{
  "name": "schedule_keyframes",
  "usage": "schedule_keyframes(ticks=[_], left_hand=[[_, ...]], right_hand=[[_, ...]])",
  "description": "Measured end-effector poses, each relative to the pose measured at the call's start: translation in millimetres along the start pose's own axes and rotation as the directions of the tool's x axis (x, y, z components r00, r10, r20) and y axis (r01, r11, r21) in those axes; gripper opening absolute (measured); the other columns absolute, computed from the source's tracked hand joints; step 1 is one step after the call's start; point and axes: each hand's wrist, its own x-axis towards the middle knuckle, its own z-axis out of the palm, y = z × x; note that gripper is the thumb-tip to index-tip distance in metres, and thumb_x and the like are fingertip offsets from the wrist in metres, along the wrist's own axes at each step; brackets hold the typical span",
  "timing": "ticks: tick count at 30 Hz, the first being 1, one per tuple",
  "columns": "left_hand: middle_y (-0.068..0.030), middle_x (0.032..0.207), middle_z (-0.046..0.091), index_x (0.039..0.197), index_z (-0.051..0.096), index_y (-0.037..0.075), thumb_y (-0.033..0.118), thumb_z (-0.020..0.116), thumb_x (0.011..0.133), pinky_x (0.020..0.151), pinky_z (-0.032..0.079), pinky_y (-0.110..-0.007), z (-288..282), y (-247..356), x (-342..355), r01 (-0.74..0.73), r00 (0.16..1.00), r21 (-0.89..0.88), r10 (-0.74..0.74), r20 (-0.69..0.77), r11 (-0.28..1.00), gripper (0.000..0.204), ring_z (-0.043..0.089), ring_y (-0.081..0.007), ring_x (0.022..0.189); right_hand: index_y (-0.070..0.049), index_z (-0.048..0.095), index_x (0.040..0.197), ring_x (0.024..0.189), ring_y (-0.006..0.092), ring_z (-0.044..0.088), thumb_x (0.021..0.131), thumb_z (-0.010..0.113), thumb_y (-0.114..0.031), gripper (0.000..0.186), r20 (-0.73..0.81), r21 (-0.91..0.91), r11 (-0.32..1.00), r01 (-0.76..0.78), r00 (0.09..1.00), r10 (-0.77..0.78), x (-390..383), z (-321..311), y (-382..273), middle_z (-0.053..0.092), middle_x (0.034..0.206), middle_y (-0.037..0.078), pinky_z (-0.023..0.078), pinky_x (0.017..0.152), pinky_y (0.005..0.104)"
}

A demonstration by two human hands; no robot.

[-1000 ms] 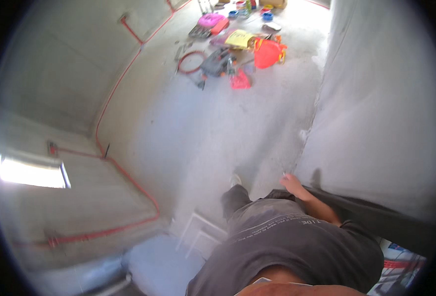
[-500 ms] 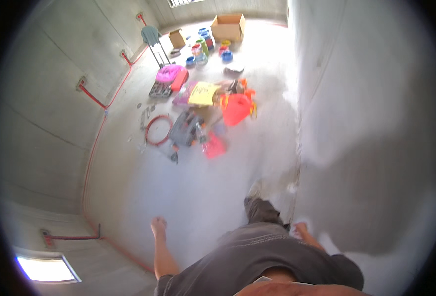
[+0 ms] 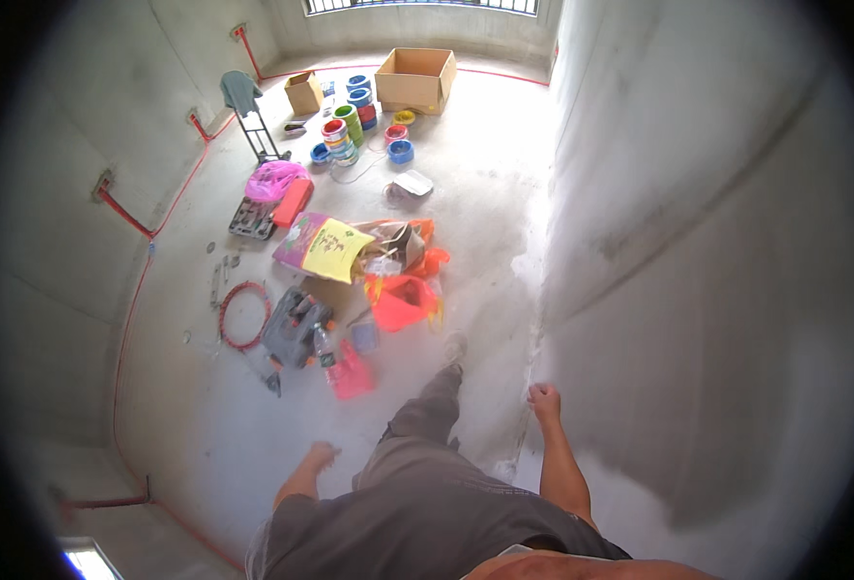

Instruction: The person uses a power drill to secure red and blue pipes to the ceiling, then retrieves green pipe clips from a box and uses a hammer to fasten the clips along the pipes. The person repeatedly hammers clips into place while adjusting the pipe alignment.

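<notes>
I am walking over a pale concrete floor, one leg stretched forward. At my left side hangs my left hand (image 3: 323, 455), its fingers loosely apart and nothing in it. My right hand (image 3: 544, 399) swings forward beside the right wall, fingers curled in, with nothing visible in them. Neither hand touches anything. Ahead of my left hand lie a pink plastic bag (image 3: 353, 373), a clear bottle (image 3: 324, 346) and a grey tool case (image 3: 294, 327). Just beyond them are an orange-red bag (image 3: 401, 302) and a large purple-and-yellow sack (image 3: 325, 246).
A red coil (image 3: 244, 315) lies left of the tool case. Further off are an open toolbox (image 3: 252, 218), a pink bag (image 3: 277, 181), a hand trolley (image 3: 250, 121), several wire rolls (image 3: 347, 125) and a large cardboard box (image 3: 415, 82). Red conduit (image 3: 129, 215) runs along the left wall.
I have moved forward, so the things on the floor appear nearer. My right hand has swung forward, and my left hand has drawn back toward my body.
</notes>
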Motion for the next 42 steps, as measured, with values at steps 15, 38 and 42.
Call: schedule_keyframes(ticks=[15,38,42], left_hand=[[-0.0073,0.081,0.068,0.095,0.071,-0.003,0.027,0.067,0.091,0.064,0.053,-0.032,-183,768,199,-0.788,0.612,-0.072,0.765,-0.202,0.612,0.03,0.064,-0.016,0.071],[-0.0177,0.096,0.074,0.093,0.075,0.005,0.031,0.061,0.088,0.08,0.054,-0.046,-391,1289,553,-0.128,0.986,0.342,0.156,-0.056,0.931,0.03,0.072,-0.0315,0.091],[-0.0258,0.093,0.07,0.09,0.073,-0.002,0.037,0.065,0.086,0.081,0.053,-0.048,-514,1533,583,-0.351,0.882,-0.195,0.253,-0.397,0.916,0.04,0.068,-0.0403,0.092]], right_hand=[[-0.001,0.065,0.108,0.072,0.0185,0.059,0.088,0.072,-0.021,0.029,-0.092,0.016,0.871,-0.491,0.867,0.49,411,-61,-203,0.063,0.086,0.007,0.05,0.06,0.0372],[-0.004,0.062,0.111,0.084,0.0196,0.063,0.095,0.067,-0.021,0.024,0.052,0.076,0.92,-0.384,0.923,0.381,1376,-40,-671,0.062,0.087,0.006,0.051,0.063,0.0359],[-0.007,0.063,0.112,0.076,0.0233,0.063,0.095,0.06,-0.023,0.023,0.07,-0.318,0.821,-0.474,0.852,0.52,1411,-40,-712,0.066,0.093,0.007,0.051,0.063,0.0407]])
